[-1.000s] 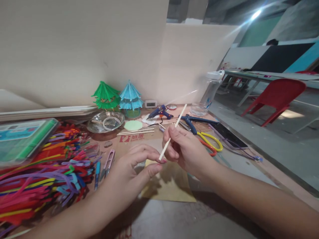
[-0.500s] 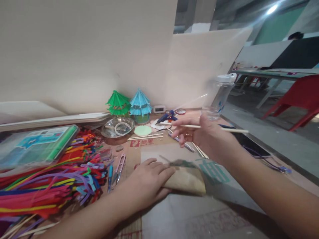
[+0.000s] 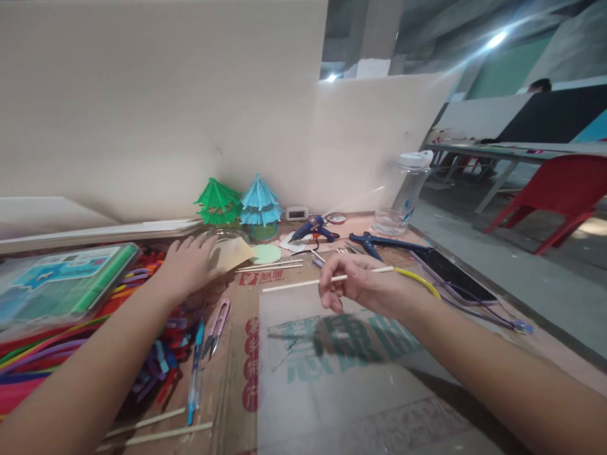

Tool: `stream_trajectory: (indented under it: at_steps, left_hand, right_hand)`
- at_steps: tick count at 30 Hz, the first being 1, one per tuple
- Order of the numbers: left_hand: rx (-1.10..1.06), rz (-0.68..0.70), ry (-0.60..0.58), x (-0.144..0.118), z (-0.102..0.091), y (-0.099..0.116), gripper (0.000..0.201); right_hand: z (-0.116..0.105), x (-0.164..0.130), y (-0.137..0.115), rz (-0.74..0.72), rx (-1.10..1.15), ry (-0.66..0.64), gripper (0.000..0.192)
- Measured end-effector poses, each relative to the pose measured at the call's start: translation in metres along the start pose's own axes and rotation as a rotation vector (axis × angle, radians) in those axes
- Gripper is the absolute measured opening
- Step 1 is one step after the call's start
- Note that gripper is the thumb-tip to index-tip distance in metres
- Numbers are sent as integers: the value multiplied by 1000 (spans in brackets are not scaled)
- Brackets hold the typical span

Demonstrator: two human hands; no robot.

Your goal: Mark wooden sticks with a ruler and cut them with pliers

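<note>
Cardboard-covered bench (image 3: pixel 303 379) against a pale wall, craft bits all over; red chair (image 3: pixel 554 196) off at 2 o'clock. L hand (image 3: pixel 190 265) reaches to 11 o'clock, fingers closed on a yellow paper piece (image 3: pixel 234 253), holding it just over a glass dish (image 3: pixel 227 235) that's mostly hidden behind it. R hand (image 3: pixel 365 287) at centre pinches a thin wooden stick (image 3: pixel 327 279) lying near level, long end pointing to 9 o'clock. Pile of pipe cleaners (image 3: pixel 71 347) at 8 o'clock; small snips (image 3: pixel 217 319) and a pen (image 3: pixel 195 366) beside it; green (image 3: pixel 218 203) and blue paper umbrellas (image 3: pixel 260 202) at 12; glue gun (image 3: pixel 313 229), pliers (image 3: pixel 374 243), bottle (image 3: pixel 403 196), phone (image 3: pixel 455 275) toward 1–2 o'clock. To do it well, I'd say: keep the paper flat, don't crease it w/ the thumb; keep the stick's tip clear of the glue gun; grip near the stick's middle for control.
</note>
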State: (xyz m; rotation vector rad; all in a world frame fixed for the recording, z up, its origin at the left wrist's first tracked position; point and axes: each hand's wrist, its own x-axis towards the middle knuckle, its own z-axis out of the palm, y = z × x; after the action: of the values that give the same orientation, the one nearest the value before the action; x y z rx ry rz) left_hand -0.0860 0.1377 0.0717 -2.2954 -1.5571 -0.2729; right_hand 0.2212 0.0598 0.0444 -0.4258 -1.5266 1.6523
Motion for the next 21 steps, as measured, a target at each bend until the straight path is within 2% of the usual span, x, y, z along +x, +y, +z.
stream_trajectory:
  at_steps: [2, 5, 9, 12, 13, 15, 17, 18, 20, 21]
  left_hand:
    - [-46, 8, 3, -6, 0, 10, 51]
    - [-157, 79, -7, -25, -8, 43, 43]
    - [-264, 284, -133, -56, -4, 86, 30]
    - [-245, 309, -155, -67, 10, 91, 24]
    - [-238, 302, -147, -68, 15, 88, 23]
    - [-232, 294, -128, -68, 23, 80, 23]
    - [-230, 287, -112, -66, 28, 75, 24]
    - [-232, 283, -107, -65, 29, 75, 25]
    - [-244, 275, -98, -65, 30, 77, 25]
    - [-259, 275, -91, -65, 29, 80, 24]
  right_hand:
    - [-1, -1, 7, 33, -30, -13, 37]
    - [0, 0, 23, 140, -116, -1, 32]
    - [2, 6, 43, 273, -113, -18, 33]
    - [-5, 10, 43, 340, -173, -49, 32]
    - [-11, 11, 40, 349, -250, -23, 32]
    - [-25, 11, 32, 305, -523, 131, 28]
    - [-39, 10, 25, 227, -946, 337, 24]
    - [-44, 9, 24, 216, -1165, 397, 23]
    - [-50, 8, 26, 239, -1477, 429, 25]
    - [-51, 8, 28, 262, -1548, 411, 26]
